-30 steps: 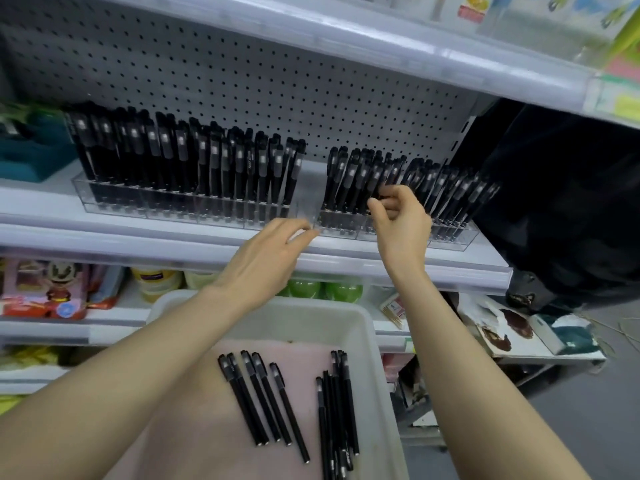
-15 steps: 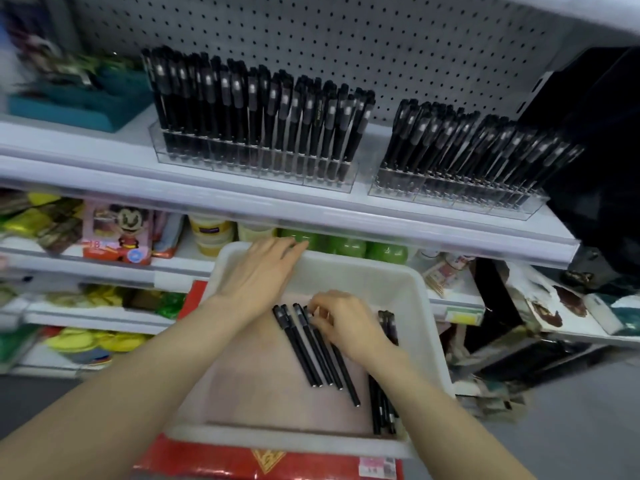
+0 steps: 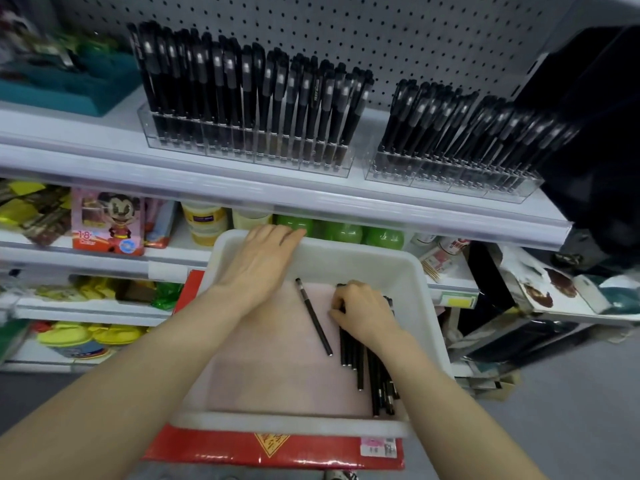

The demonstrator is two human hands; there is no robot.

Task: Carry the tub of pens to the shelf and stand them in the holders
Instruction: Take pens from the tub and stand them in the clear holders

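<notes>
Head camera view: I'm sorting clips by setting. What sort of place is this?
Probably a shop aisle: pegboard behind white shelves, clear holders full of identical black pens, packaged goods below.

Bundle of pens [image 3: 360, 368]: the right hand [image 3: 363, 311] is gripping it at 3 o'clock in the tub [image 3: 363, 261] and covering its upper ends; the count is not showing.
Red packet [image 3: 277, 448]: at 6 o'clock the tub is hiding most of it; its gold print and sticker are blurring beyond reading.
Teal tray [image 3: 69, 88]: at 10 o'clock blur is smearing it and its contents; the left edge is cutting it off.
Black mass [image 3: 588, 133]: at 2 o'clock it is running off the right edge, too dark to identify.
Right pen holder [image 3: 450, 181]: its rightmost pens are blurring into that black mass.
Left pen holder [image 3: 242, 150]: the lettering on its pens is showing too small to read.
Forearms [image 3: 138, 393]: the bottom edge is cutting both off.
</notes>
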